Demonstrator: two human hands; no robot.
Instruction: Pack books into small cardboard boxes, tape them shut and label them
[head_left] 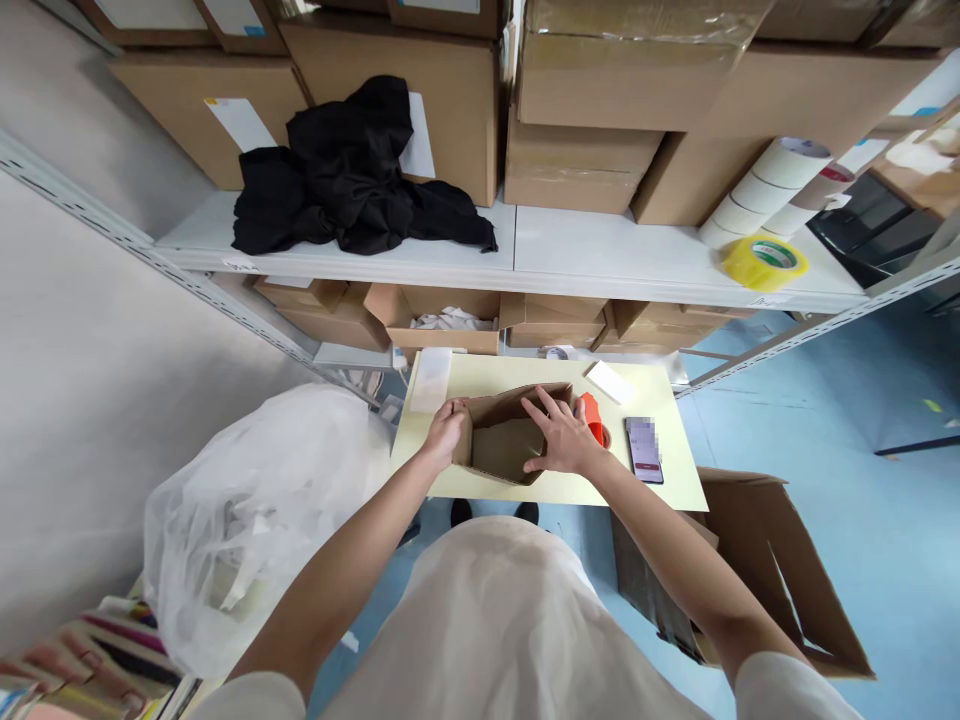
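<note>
A small brown cardboard box (510,450), its top standing open, rests on the pale yellow tabletop (592,488) in front of me. My left hand (448,432) is closed on the box's left end. At the opposite end is my right hand (561,437), fingers stretched and spread over the wall and reaching into the opening. Beside that hand sits an orange tape dispenser or similar orange piece (591,415), partly hidden by it. A phone (644,450) with a lit screen lies farther right. Near the table's far edge is a white flat block (610,382).
Shelving (570,250) beyond the table holds large cartons (585,85), black cloth (345,170), white tape rolls (772,190) and a yellow roll (765,262). A translucent plastic bag (255,520) bulges at left. On the floor at right stands an open carton (772,560).
</note>
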